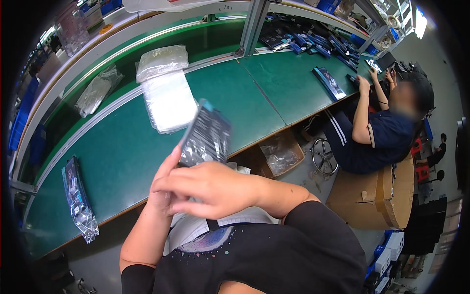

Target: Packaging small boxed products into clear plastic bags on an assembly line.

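A flat, dark box in a clear plastic bag (208,134) is held up at a tilt in front of my chest, slightly blurred. My left hand (164,186) grips its left side and lower end, thumb along the edge. Across that lower end lies my right hand (213,188), its back facing up and its fingers curled toward my left palm. Whatever those fingertips pinch is hidden. Beyond the box, a stack of clear plastic bags (169,103) lies on the green table (122,161). Another bagged box (77,198) rests at the table's left end.
A folded bundle of bags (164,61) and a loose bag (100,90) lie near the back rail. Many dark boxes (313,41) are heaped at the far right. A co-worker (391,127) sits there beside a single box (329,83). Cartons (369,196) stand below the table edge.
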### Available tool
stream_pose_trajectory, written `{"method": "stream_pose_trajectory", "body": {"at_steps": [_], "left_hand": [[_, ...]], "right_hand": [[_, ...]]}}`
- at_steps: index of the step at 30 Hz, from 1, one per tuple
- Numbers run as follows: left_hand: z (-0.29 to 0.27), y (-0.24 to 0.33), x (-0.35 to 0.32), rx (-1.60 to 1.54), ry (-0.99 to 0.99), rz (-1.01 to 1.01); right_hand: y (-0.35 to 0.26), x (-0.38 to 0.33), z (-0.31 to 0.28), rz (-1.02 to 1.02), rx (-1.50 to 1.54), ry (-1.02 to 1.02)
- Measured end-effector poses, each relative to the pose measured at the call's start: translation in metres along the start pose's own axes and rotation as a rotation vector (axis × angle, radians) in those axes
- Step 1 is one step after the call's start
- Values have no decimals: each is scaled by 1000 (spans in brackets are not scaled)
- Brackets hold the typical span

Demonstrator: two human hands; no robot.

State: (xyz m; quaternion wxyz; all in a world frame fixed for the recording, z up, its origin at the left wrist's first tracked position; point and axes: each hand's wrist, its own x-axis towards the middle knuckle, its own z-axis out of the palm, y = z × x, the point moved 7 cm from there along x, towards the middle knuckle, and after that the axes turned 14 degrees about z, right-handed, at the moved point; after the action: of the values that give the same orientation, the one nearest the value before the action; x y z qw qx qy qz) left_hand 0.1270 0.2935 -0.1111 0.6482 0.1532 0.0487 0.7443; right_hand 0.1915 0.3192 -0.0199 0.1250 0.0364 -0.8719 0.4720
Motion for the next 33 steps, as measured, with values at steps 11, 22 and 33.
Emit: {"method": "stream_pose_trajectory", "body": {"at_steps": [11,22,33], "left_hand": [[41,223,-144,1547,859,1317],[-30,274,-226,2818,1217,367],[-57,349,-231,2554,1757,-256]], "right_hand": [[122,-53,-164,136,-470,1089],[278,-209,-349,1399,-1121,1168],[184,-76,-185,494,-826,677]]}}
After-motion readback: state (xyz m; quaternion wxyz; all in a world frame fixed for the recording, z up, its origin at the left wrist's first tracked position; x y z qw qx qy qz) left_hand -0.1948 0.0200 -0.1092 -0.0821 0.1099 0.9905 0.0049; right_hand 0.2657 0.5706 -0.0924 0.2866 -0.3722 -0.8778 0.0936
